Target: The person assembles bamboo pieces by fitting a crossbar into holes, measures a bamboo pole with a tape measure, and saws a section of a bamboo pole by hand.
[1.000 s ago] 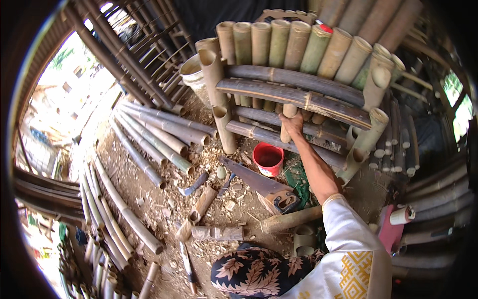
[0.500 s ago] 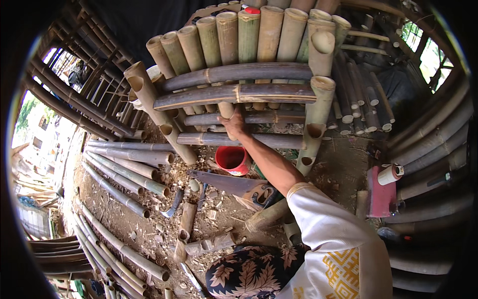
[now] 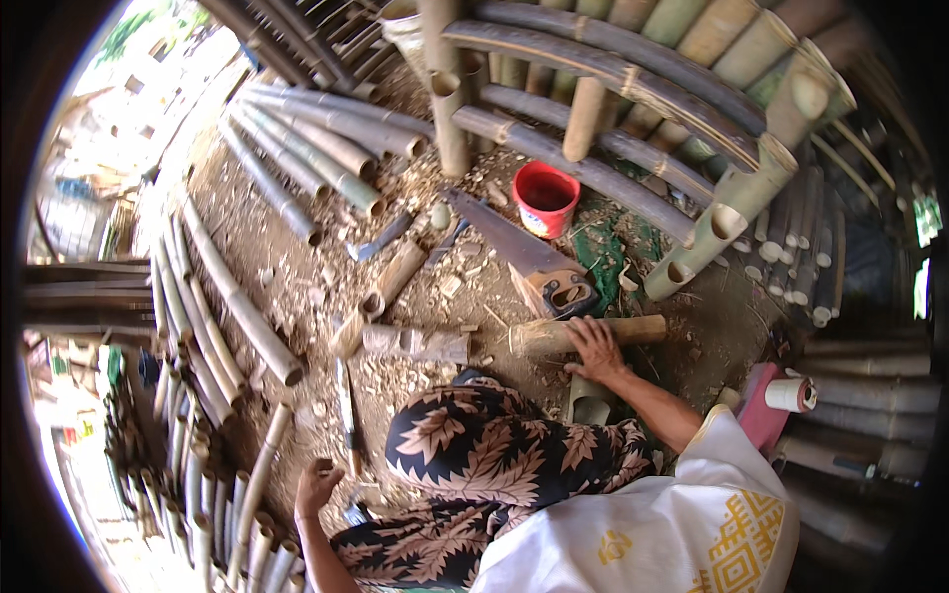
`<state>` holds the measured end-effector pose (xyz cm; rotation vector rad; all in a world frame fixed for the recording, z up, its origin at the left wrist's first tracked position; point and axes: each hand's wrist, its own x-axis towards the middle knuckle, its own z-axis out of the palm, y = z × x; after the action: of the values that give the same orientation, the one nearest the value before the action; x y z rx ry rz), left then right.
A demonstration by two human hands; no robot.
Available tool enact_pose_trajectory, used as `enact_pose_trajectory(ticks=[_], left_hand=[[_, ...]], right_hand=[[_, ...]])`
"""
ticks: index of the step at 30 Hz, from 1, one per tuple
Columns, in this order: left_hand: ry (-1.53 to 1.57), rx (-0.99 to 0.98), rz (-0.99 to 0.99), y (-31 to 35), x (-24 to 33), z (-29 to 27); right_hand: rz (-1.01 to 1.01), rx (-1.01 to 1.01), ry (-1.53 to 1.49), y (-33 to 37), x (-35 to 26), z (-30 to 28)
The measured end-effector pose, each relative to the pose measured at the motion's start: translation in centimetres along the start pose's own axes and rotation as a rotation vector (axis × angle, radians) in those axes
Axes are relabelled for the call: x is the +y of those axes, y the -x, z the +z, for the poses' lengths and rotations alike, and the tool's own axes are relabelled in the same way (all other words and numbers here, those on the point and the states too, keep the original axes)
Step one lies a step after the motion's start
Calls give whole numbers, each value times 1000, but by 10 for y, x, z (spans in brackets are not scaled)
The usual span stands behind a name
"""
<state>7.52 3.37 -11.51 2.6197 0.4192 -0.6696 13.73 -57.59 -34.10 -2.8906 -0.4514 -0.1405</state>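
My right hand lies with its fingers apart on a short bamboo length on the ground, holding nothing. At lower left, my left hand has loosely bent fingers and nothing visible in it; a long narrow tool, perhaps a chisel or knife, lies close by. A short bamboo piece stands against the dark rails of a bamboo frame. A handsaw with a wooden handle rests between the frame and me. Beneath my right wrist, a hollow bamboo piece shows its open end.
A red bucket stands before the frame. Left of the saw lie a blade-like tool, a notched bamboo piece and a split one among shavings. Long bamboo poles fill the left. A white cup-like roll sits at right.
My right hand has let go of the short bamboo piece at the frame and come back onto the bamboo on the ground. My left hand has entered view. The view has swung.
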Motion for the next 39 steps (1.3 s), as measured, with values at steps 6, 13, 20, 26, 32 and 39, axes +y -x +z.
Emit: enact_pose_trajectory(ticks=[6, 13, 20, 26, 32, 39], left_hand=[[54, -74, -30, 24, -26, 15], [118, -37, -172, 84, -111, 28], [17, -54, -655, 86, -209, 142], [209, 367, -792, 30, -256, 227], [311, 481, -741, 22, -308, 265], [971, 638, -429, -20, -356, 227]], right_hand=[[109, -520, -89, -40, 65, -2], [298, -418, -121, 25, 140, -25], [247, -574, -82, 37, 161, 18], [54, -239, -184, 27, 138, 15], [137, -115, -103, -50, -7, -106], [244, -234, -714, -123, -94, -118]])
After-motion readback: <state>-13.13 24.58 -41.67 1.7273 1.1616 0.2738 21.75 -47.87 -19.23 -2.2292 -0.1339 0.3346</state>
